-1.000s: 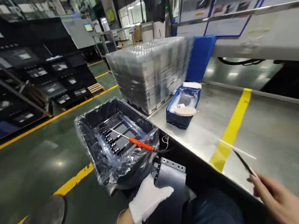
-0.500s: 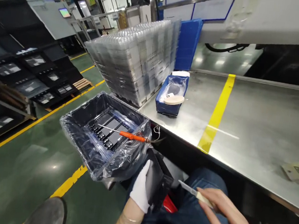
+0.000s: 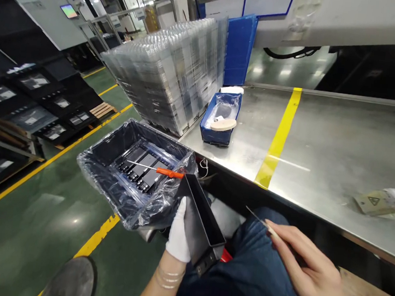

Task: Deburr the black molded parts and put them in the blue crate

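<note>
The left hand [image 3: 179, 232], in a white glove, is clamped on a long, narrow black metal channel part [image 3: 201, 219], held over the lap with its open side up. The right hand [image 3: 307, 265], bare, has its fingers pinched together on a slim pointed blade tool [image 3: 258, 217], tip aimed toward the channel part but clear of it.

Just beside the left hand stands a black rectangular bin lined with clear plastic film [image 3: 106, 176]. It holds flat dark rectangular parts [image 3: 141, 170] laid side by side on the bottom. An orange-handled screwdriver [image 3: 158, 170] rests across the bin's top, its handle at the rim nearest the channel part.

On the stainless steel table with a yellow stripe [image 3: 323, 146], a small blue plastic tray [image 3: 216, 133] holds clear plastic wrap and a round pale disc [image 3: 223, 124] lying across its front rim. Behind the tray is a tall stack of clear blister trays [image 3: 170, 71], contents indistinct. At the table's right edge lies a tan label with a warning triangle [image 3: 372, 202].
</note>
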### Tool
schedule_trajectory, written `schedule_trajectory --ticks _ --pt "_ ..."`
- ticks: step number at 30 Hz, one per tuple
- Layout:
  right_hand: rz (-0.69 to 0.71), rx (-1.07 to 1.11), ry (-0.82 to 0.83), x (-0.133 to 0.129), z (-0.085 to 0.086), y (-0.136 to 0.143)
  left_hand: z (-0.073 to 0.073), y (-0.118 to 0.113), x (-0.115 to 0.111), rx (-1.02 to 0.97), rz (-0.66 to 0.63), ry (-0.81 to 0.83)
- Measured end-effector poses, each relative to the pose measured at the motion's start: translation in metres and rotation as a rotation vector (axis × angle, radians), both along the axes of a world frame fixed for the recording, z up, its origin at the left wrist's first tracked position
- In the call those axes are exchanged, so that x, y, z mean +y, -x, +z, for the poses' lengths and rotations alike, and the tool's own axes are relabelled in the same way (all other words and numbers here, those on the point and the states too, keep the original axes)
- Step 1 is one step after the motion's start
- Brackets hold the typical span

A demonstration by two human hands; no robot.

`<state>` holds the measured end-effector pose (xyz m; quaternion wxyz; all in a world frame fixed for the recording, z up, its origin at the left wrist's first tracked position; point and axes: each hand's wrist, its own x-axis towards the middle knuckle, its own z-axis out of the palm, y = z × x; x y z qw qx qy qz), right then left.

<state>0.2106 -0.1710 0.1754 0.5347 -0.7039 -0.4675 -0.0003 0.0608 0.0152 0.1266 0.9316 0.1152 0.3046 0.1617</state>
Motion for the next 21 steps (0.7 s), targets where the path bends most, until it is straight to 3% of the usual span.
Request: schedule_trajectory --ticks 5,9,13,16,19,21 --pt "0.389 0.082 0.186 -0.005 0.024 0.007 0.020 -0.001 0.017 -0.134 0.076 -0.032" --pt "0.520 0.158 0.276 0.003 0.027 0.011 0.035 -0.009 0.022 -0.030 0.190 0.022" --pt "0.533 0.169 0.261 0.009 0.029 0.008 0.053 -0.017 0.023 0.147 0.339 0.166" --pt "0.597 0.155 0.306 0.012 0.034 0.003 0.058 -0.017 0.027 0.180 0.344 0.091" --pt "0.575 0.130 0.268 0.021 0.036 -0.005 0.052 -0.012 0.028 0.146 0.229 -0.057" --pt "0.418 0.120 0.148 0.037 0.034 -0.011 0.046 -0.009 0.025 0.141 0.101 -0.261"
